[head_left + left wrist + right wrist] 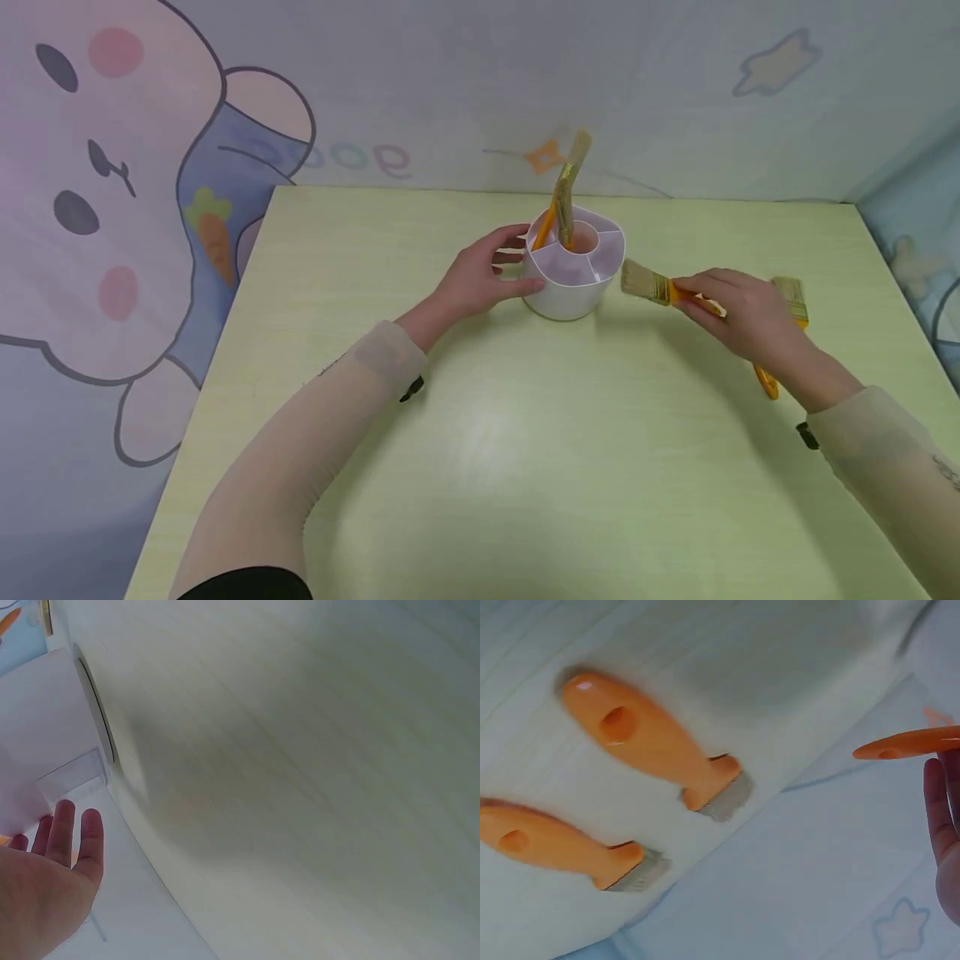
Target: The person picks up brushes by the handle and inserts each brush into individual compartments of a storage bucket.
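Observation:
A white round brush holder (572, 296) with divided compartments stands near the table's back edge. Two paintbrushes (579, 152) lean in it, bristles up and orange handles down inside. At the holder's left side is my left hand (480, 271), thumb against the front wall and extended fingers along the side; the left wrist view shows these fingers beside the holder (52, 720). My right hand (742, 312) pinches another paintbrush (647, 282) by its orange handle, bristles pointing left, close to the holder's right side. In the right wrist view that handle (907, 742) sticks out past the fingers.
Two more orange-handled paintbrushes lie on the table (480, 467) under the right forearm; the right wrist view shows the nearer brush (637, 735) and the other brush (547, 844) side by side. A printed cloth (450, 83) hangs behind the table.

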A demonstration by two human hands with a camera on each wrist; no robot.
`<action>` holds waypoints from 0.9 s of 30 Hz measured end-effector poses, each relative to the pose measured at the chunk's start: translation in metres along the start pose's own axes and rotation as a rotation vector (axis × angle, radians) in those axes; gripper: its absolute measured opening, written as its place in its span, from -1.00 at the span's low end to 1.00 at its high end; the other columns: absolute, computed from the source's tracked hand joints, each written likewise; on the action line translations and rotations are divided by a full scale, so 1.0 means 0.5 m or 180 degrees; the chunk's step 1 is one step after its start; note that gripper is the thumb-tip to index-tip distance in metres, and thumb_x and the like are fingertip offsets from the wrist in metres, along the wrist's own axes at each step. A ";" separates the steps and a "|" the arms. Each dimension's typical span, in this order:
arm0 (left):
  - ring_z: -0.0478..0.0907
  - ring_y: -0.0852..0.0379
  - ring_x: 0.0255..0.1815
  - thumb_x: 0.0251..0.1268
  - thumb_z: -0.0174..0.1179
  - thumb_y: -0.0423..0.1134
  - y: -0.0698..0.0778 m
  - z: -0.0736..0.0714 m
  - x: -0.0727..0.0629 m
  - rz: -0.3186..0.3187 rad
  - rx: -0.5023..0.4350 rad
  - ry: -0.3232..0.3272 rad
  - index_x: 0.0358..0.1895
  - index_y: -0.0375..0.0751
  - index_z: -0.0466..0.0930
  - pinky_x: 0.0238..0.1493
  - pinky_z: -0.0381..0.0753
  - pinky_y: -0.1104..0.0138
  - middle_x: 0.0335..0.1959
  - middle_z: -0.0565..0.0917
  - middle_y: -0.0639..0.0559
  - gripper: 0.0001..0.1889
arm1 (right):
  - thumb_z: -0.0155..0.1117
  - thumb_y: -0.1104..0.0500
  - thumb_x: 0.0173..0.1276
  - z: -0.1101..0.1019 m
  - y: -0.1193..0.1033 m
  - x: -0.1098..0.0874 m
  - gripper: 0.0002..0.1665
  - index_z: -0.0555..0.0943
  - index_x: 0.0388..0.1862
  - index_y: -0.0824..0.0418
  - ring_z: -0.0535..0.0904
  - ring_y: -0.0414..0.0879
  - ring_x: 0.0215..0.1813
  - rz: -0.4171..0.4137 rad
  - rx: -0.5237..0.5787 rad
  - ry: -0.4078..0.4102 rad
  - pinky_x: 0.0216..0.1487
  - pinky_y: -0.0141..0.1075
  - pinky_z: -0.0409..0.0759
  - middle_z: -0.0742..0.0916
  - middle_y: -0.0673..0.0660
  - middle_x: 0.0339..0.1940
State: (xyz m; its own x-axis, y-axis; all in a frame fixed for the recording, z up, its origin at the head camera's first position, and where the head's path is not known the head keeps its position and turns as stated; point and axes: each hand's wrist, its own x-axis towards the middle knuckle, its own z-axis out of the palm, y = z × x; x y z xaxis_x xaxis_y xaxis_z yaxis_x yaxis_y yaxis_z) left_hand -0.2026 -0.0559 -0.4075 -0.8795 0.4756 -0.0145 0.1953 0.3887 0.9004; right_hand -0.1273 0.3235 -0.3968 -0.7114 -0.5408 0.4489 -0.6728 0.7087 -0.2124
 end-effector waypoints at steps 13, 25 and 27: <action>0.58 -0.01 0.41 0.32 0.55 -0.05 0.001 0.003 0.004 0.0017 0.0052 0.0021 0.65 -0.03 0.30 0.42 0.56 0.08 0.46 0.55 0.01 -0.11 | 0.35 0.55 0.42 -0.046 -0.108 0.087 -0.67 0.70 0.14 0.49 0.80 -0.20 0.04 0.1098 0.2581 0.0741 0.11 -0.48 0.69 0.86 -0.01 0.00; 0.58 -0.04 0.42 0.32 0.55 -0.05 -0.004 0.002 0.006 0.0043 0.0024 0.0002 0.65 0.00 0.30 0.42 0.56 0.09 0.46 0.55 0.03 -0.12 | 0.30 0.54 0.46 0.002 -0.154 0.159 -0.72 0.69 0.12 0.51 0.81 0.00 0.01 0.1225 0.3684 0.1219 0.13 -0.27 0.76 0.85 0.21 -0.02; 0.57 -0.04 0.42 0.32 0.55 -0.05 -0.004 0.001 0.006 0.0044 0.0027 -0.0004 0.65 0.00 0.30 0.43 0.56 0.09 0.47 0.55 0.03 -0.11 | 0.34 0.53 0.45 0.012 -0.157 0.164 -0.72 0.70 0.11 0.48 0.80 -0.03 -0.02 0.1233 0.3633 0.1198 0.12 -0.31 0.75 0.85 0.16 -0.03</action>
State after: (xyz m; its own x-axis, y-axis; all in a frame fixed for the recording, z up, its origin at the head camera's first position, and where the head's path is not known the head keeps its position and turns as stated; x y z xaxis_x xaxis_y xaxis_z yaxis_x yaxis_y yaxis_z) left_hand -0.2054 -0.0551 -0.4095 -0.8763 0.4818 -0.0027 0.2111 0.3889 0.8968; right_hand -0.1340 0.2208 -0.3484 -0.9251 -0.0905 0.3687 -0.3594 -0.1036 -0.9274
